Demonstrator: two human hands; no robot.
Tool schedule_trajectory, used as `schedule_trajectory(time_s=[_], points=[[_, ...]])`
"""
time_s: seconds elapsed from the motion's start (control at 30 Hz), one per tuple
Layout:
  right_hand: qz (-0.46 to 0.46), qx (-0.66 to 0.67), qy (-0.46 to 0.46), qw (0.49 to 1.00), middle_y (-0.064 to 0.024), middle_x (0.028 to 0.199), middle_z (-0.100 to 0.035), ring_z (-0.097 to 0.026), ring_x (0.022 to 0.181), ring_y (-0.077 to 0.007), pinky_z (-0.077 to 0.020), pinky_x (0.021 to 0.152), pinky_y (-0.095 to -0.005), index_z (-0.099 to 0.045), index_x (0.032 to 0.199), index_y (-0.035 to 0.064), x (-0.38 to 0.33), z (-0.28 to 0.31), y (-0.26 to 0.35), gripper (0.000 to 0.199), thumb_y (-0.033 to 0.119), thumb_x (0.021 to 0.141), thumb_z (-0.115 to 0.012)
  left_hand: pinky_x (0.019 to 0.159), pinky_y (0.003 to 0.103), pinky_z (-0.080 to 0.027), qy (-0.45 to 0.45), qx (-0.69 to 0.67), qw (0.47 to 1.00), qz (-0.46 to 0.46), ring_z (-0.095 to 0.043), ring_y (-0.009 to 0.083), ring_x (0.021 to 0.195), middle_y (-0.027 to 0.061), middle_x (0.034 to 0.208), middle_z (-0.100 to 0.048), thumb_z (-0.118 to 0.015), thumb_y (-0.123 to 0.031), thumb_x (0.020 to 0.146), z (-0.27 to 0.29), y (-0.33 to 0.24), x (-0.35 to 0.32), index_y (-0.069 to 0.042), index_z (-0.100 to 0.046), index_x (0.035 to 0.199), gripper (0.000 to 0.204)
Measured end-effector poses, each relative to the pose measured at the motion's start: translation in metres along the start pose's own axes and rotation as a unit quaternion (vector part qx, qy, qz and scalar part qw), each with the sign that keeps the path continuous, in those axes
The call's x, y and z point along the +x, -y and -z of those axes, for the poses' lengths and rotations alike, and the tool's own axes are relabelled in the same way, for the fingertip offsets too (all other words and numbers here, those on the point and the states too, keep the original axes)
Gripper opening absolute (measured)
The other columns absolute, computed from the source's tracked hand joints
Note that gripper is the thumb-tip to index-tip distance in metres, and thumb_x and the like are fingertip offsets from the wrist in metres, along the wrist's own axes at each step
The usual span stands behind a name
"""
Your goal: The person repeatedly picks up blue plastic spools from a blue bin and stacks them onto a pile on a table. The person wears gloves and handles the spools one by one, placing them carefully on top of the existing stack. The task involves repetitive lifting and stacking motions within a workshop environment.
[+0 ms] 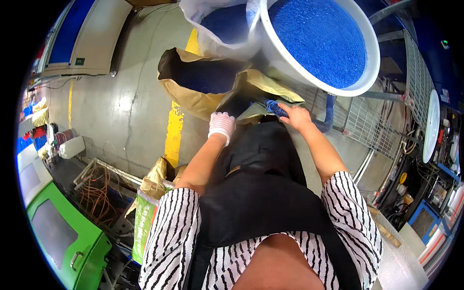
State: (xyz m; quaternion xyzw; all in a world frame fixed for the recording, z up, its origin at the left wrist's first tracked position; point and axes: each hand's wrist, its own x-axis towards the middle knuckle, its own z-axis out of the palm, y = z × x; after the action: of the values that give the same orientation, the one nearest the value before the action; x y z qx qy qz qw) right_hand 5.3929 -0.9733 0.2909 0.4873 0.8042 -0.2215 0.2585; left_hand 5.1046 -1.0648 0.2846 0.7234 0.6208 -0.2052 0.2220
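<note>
My left hand (222,124), in a white and pink striped glove, has its fingers curled over the near edge of an open brown paper sack (273,87). My bare right hand (296,116) is wrapped round a blue ribbed hose (275,108) at the sack's right side. The hose end points into the sack, whose inside is dark. Just beyond stands another open brown paper sack (193,101) with dark blue material in it. A large white tub (375,63) full of blue granules (319,41) stands at the far right of my hands.
A white plastic bag (232,50) with blue material leans by the tub. Wire mesh panels (372,126) stand to the right. A yellow line (174,133) crosses the grey floor (133,101). At the left are a green machine (67,237) and a bin of cables (99,191).
</note>
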Motion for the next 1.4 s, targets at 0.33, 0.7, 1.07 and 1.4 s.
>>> schedule_trajectory(time_s=[0.33, 0.7, 1.07, 1.4], points=[[-0.015, 0.001, 0.027, 1.000, -0.0161, 0.109, -0.063, -0.064, 0.100, -0.0345, -0.0517, 0.085, -0.0456, -0.035, 0.143, 0.0410, 0.001, 0.001, -0.001, 0.062, 0.047, 0.087, -0.062, 0.112, 0.047, -0.029, -0.064, -0.062, 0.996, 0.008, -0.059, 0.0272, 0.109, 0.0112, 0.105, -0.063, -0.059, -0.015, 0.081, -0.024, 0.000, -0.024, -0.015, -0.064, 0.110, 0.029], [-0.003, -0.018, 0.050, 0.999, -0.0161, 0.094, -0.070, -0.066, 0.093, -0.0357, -0.0516, 0.082, -0.0463, -0.040, 0.144, 0.0372, -0.059, 0.079, 0.003, 0.062, 0.049, 0.086, -0.061, 0.113, 0.048, -0.027, -0.074, -0.054, 0.996, -0.012, -0.058, 0.0253, 0.112, 0.0092, 0.109, -0.064, -0.063, -0.016, 0.080, -0.033, -0.021, -0.002, -0.013, -0.062, 0.114, 0.034], [-0.017, -0.028, 0.075, 0.997, -0.0145, 0.107, -0.069, -0.065, 0.100, -0.0343, -0.0508, 0.086, -0.0456, -0.050, 0.137, 0.0279, -0.050, 0.105, 0.009, 0.059, 0.048, 0.083, -0.064, 0.114, 0.050, -0.027, -0.097, -0.127, 0.987, 0.016, -0.050, 0.0280, 0.124, 0.0106, 0.126, -0.059, -0.064, -0.016, 0.079, -0.042, -0.023, -0.023, -0.014, -0.060, 0.121, 0.041], [0.017, -0.027, 0.117, 0.993, -0.0147, 0.116, -0.066, -0.063, 0.107, -0.0339, -0.0494, 0.091, -0.0442, -0.045, 0.141, 0.0302, -0.009, 0.086, 0.041, 0.063, 0.049, 0.084, -0.063, 0.113, 0.050, -0.026, -0.227, -0.172, 0.957, 0.050, -0.038, 0.0329, 0.134, 0.0134, 0.140, -0.046, -0.067, -0.017, 0.074, -0.069, -0.010, -0.087, -0.012, -0.058, 0.121, 0.048]])
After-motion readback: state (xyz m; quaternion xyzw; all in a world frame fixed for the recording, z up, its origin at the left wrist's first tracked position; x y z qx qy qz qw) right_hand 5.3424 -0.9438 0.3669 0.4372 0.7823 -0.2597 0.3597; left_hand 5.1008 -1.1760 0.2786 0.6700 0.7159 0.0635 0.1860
